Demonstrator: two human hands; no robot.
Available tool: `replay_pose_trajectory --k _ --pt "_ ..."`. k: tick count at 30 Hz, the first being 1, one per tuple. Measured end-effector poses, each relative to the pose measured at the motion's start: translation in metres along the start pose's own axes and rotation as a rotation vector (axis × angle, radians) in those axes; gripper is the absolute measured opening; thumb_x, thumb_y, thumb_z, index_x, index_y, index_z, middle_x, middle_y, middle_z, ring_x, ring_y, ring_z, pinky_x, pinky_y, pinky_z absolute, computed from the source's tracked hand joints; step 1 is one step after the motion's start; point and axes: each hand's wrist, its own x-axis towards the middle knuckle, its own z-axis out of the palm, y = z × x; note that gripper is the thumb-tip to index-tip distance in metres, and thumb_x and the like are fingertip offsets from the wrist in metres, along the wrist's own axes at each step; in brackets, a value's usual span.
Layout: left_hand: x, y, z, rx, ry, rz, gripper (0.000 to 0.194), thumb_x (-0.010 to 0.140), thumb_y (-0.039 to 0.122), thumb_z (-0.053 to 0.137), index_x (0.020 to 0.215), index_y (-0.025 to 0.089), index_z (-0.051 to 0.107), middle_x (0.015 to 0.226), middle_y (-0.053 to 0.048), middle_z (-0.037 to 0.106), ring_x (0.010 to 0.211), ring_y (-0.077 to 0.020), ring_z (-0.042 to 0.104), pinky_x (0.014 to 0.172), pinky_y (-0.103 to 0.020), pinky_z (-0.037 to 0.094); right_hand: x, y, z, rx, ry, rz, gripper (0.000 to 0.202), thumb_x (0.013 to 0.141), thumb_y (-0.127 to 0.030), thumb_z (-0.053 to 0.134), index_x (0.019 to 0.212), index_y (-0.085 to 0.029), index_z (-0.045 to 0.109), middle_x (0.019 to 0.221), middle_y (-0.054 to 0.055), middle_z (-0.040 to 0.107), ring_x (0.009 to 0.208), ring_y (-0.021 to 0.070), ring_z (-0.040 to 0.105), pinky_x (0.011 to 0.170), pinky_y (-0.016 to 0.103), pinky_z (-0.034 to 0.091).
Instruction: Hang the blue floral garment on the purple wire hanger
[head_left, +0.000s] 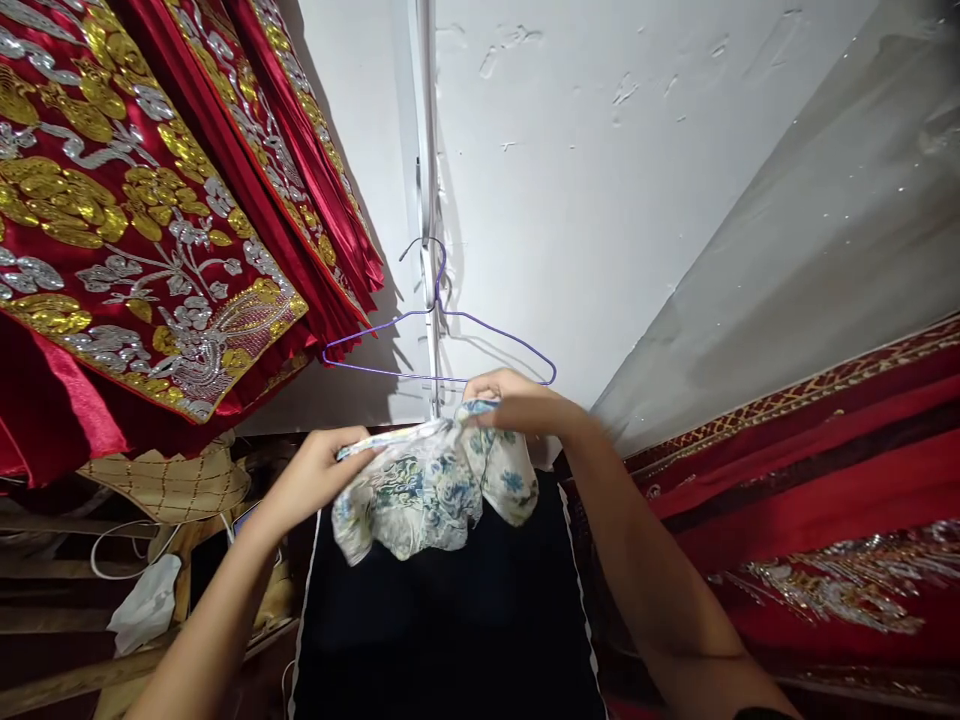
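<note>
A short white top (420,490) with a blue and green floral print hangs between my two hands. My left hand (334,462) pinches its upper edge on the left, thumb and fingers closed on the cloth. At the other side my right hand (514,400) grips the bunched fabric near the right sleeve. Just above the top, a purple wire hanger (491,328) hangs from a metal fitting on the wall; its lower bar passes close behind my right hand. Whether the cloth touches the hanger I cannot tell.
Red garments with gold and silver sequin embroidery (172,220) hang at the upper left. A translucent cover (750,270) and red embroidered cloth (847,540) are on the right. At lower left are wooden slats (52,620), a white cable and a crumpled white piece (150,600).
</note>
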Motion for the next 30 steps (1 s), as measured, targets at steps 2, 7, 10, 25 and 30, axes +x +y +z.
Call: replay_pose_trajectory --k 2,7,10,25,30 --pt "-0.004 0.001 -0.017 0.031 0.022 -0.011 0.041 0.096 0.046 0.053 0.067 0.017 0.047 0.067 0.003 0.043 0.067 -0.012 0.04 0.06 -0.022 0.032 0.015 0.012 -0.003 0.081 0.089 -0.005 0.016 0.073 -0.024 0.074 0.087 -0.018 0.076 0.07 0.001 0.067 0.051 0.0104 0.048 0.048 0.024 0.033" --pt "-0.015 0.015 -0.03 -0.034 -0.083 -0.026 0.04 0.098 0.047 0.048 0.072 0.017 0.053 0.072 0.001 0.049 0.069 -0.0129 0.043 0.062 -0.022 0.037 0.047 0.046 0.018 0.286 0.349 -0.081 0.054 0.076 -0.024 0.07 0.13 -0.022 0.065 0.09 0.002 0.072 0.059 0.0124 0.058 0.06 0.026 0.047" --pt "-0.018 0.018 -0.031 -0.053 -0.165 -0.01 0.037 0.097 0.047 0.046 0.082 0.017 0.062 0.079 -0.001 0.059 0.074 -0.0159 0.051 0.069 -0.023 0.043 0.057 0.064 0.026 0.222 0.43 -0.114 0.059 0.072 -0.019 0.071 0.131 -0.023 0.066 0.119 0.006 0.07 0.102 0.0217 0.066 0.088 0.034 0.051" --pt "0.008 -0.023 -0.045 0.854 -0.118 -0.334 0.035 0.083 0.02 0.05 0.106 0.026 0.076 0.153 -0.014 0.052 0.137 -0.0411 0.05 0.111 -0.065 0.032 -0.019 0.062 0.024 -0.054 0.291 -0.036 0.032 0.064 -0.012 0.051 0.082 -0.026 0.073 0.058 -0.002 0.06 0.059 0.0166 0.046 0.059 0.027 0.037" --pt "0.015 -0.005 -0.048 0.991 -0.147 -0.354 0.039 0.085 0.017 0.042 0.103 0.019 0.076 0.12 -0.021 0.072 0.126 -0.0428 0.059 0.1 -0.06 0.044 -0.017 0.057 0.02 -0.082 0.349 -0.041 0.012 0.076 -0.019 0.048 0.065 -0.022 0.053 0.061 -0.002 0.05 0.06 0.0147 0.041 0.057 0.027 0.032"
